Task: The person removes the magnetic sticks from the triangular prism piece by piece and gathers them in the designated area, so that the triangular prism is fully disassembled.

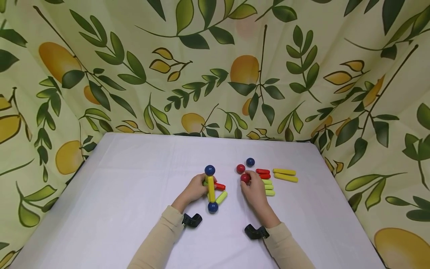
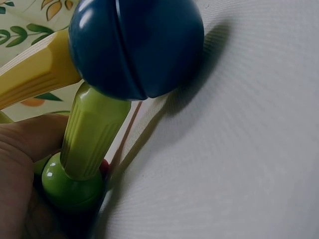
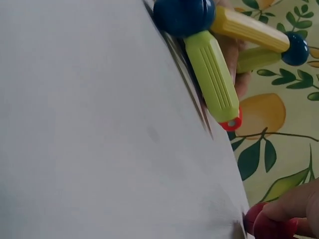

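On the worktop (image 1: pixel 134 179), left of the loose parts: the model (image 1: pixel 211 194) of rods and balls, its yellow rod (image 1: pixel 211 188) spanning two blue balls (image 1: pixel 209 170).
Left hand (image 1: pixel 195 188): its grip was closed about the model at the green ball (image 2: pixel 72 196), seemingly to steady it.
Right hand (image 1: pixel 254 189): its grip pinched a red ball (image 1: pixel 245 177), which sat at the tips, well apart from the model; whether it touched the worktop, I could not tell.
Just beyond that ball: a second red ball (image 1: pixel 240 169), with a loose blue ball (image 1: pixel 250 161) farther back.
Right of the right hand: loose red rods (image 1: pixel 264 176), loose yellow rods (image 1: pixel 285 177) and loose lime rods (image 1: pixel 270 193).
Step in hand: apparently, taking up a ball for the model.
Next move: it probably called for carrying the red ball leftward to where a red rod (image 1: pixel 220 186) and a lime rod (image 1: pixel 221 197) jutted from the model, tips near each other, and pressing it on while the left hand braced.
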`<action>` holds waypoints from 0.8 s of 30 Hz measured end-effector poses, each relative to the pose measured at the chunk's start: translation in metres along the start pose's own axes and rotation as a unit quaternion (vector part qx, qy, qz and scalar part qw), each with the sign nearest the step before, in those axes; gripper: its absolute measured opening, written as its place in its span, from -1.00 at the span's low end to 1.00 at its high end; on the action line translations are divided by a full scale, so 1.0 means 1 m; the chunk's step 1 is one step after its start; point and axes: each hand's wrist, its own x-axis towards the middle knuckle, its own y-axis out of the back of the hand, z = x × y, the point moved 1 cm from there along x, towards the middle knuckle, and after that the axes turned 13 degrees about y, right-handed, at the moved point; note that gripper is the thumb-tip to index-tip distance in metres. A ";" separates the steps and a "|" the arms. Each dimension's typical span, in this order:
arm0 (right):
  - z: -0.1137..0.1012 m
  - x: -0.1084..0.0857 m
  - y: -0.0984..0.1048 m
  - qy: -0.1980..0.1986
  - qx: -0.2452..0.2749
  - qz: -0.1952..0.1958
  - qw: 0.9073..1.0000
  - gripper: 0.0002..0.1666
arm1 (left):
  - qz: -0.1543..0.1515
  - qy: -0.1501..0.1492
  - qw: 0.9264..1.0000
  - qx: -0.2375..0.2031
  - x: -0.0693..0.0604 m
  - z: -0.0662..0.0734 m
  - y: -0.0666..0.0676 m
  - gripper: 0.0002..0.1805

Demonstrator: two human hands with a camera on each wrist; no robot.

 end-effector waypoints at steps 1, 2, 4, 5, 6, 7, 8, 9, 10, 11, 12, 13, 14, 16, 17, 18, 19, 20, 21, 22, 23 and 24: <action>0.000 0.002 0.000 -0.004 -0.005 0.001 1.000 -0.48 | 0.000 0.001 1.000 0.000 0.000 0.000 0.000 -0.80; -0.001 0.004 0.000 -0.008 -0.009 -0.001 1.000 -0.47 | 0.000 0.001 1.000 0.000 0.000 -0.001 0.000 -0.80; -0.001 0.008 0.000 -0.012 -0.016 0.001 1.000 -0.46 | 0.002 -0.003 1.000 0.001 0.001 -0.002 0.000 -0.79; -0.002 0.010 -0.001 -0.015 -0.019 0.001 1.000 -0.47 | 0.002 -0.003 1.000 0.000 0.001 -0.002 -0.001 -0.79; -0.002 0.011 -0.001 -0.018 -0.021 -0.001 1.000 -0.47 | 0.002 0.000 1.000 -0.001 0.002 -0.002 -0.001 -0.78; -0.002 0.013 -0.002 -0.019 -0.023 -0.001 1.000 -0.47 | 0.001 0.003 1.000 -0.001 0.002 -0.003 -0.001 -0.77; -0.002 0.014 -0.002 -0.020 -0.025 -0.002 0.999 -0.47 | 0.002 0.008 1.000 0.000 0.002 -0.003 -0.002 -0.75; -0.002 0.016 -0.002 -0.021 -0.026 -0.003 0.999 -0.47 | 0.002 0.009 1.000 -0.001 0.001 -0.003 -0.002 -0.75; -0.001 0.016 -0.003 -0.022 -0.026 -0.004 0.999 -0.47 | 0.002 0.013 1.000 -0.001 0.001 -0.002 -0.002 -0.75; 0.000 0.017 -0.003 -0.024 -0.027 -0.006 0.999 -0.46 | 0.003 0.012 1.000 0.001 0.001 -0.002 -0.002 -0.74; 0.001 0.017 -0.004 -0.026 -0.027 -0.009 0.999 -0.46 | 0.003 0.012 1.000 0.003 0.001 -0.003 -0.002 -0.74; 0.002 0.017 -0.004 -0.028 -0.027 -0.011 0.999 -0.46 | 0.004 0.008 1.000 0.004 0.001 -0.002 -0.002 -0.76; 0.003 0.017 -0.005 -0.029 -0.028 -0.013 0.999 -0.46 | 0.007 0.003 1.000 0.006 0.001 -0.002 -0.002 -0.77; 0.004 0.017 -0.005 -0.028 -0.028 -0.014 0.999 -0.44 | 0.010 -0.005 1.000 0.008 0.000 0.000 -0.001 -0.77; 0.004 0.017 -0.005 -0.027 -0.028 -0.014 0.999 -0.43 | 0.011 -0.007 1.000 0.009 0.000 0.000 -0.001 -0.77; 0.004 0.017 -0.005 -0.026 -0.028 -0.014 0.999 -0.43 | 0.011 -0.008 1.000 0.010 0.000 0.000 -0.001 -0.77; 0.004 0.016 -0.005 -0.025 -0.028 -0.014 0.999 -0.42 | 0.012 -0.011 1.000 0.010 0.000 0.000 0.000 -0.76; 0.004 0.016 -0.005 -0.024 -0.028 -0.015 0.999 -0.40 | 0.012 -0.012 1.000 0.010 0.000 0.000 0.000 -0.75; 0.003 0.016 -0.004 -0.024 -0.027 -0.015 0.999 -0.39 | 0.011 -0.012 1.000 0.009 0.001 0.000 0.000 -0.73; 0.003 0.016 -0.004 -0.026 -0.027 -0.017 0.999 -0.38 | 0.010 -0.012 1.000 0.009 0.001 -0.001 0.000 -0.72; 0.003 0.016 -0.004 -0.028 -0.028 -0.018 0.999 -0.37 | 0.010 -0.015 1.000 0.010 0.001 -0.001 0.000 -0.70; 0.003 0.016 -0.003 -0.030 -0.028 -0.018 0.999 -0.36 | 0.011 -0.015 1.000 0.009 0.001 -0.002 -0.001 -0.71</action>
